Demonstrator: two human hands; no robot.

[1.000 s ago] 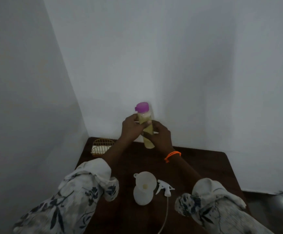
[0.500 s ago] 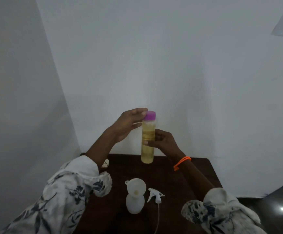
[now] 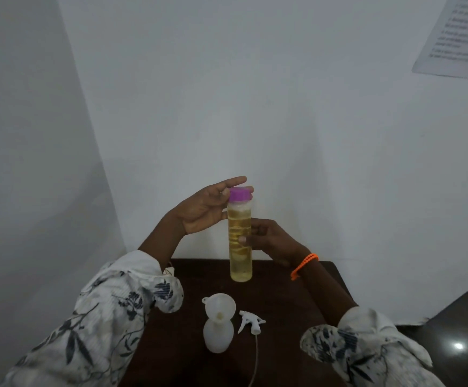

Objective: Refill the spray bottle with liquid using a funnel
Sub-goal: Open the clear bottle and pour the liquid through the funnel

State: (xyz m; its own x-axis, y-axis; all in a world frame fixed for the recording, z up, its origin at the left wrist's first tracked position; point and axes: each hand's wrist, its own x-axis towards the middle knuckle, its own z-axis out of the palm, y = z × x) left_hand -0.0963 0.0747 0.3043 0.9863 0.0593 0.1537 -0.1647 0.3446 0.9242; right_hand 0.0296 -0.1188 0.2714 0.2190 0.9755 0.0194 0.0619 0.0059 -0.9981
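My right hand [image 3: 270, 239] grips the middle of a tall clear bottle of yellow liquid [image 3: 240, 262] and holds it upright above the table. My left hand [image 3: 203, 208] is at the bottle's purple cap [image 3: 239, 194], thumb on the near side and a finger behind it, the index finger stretched out above. Lower down, a white spray bottle [image 3: 217, 335] stands on the table with a white funnel [image 3: 221, 305] in its neck. The spray head [image 3: 251, 322] lies just right of it, its thin tube trailing toward me.
The dark brown table [image 3: 297, 303] sits in a corner of white walls. A printed sheet [image 3: 456, 37] hangs on the wall at the upper right. Dark floor [image 3: 464, 325] shows past the table's right edge. My left sleeve hides the table's far left part.
The bottle went from tilted to upright and rose a little. My left hand moved from the bottle's body up to the purple cap. The view tilted upward.
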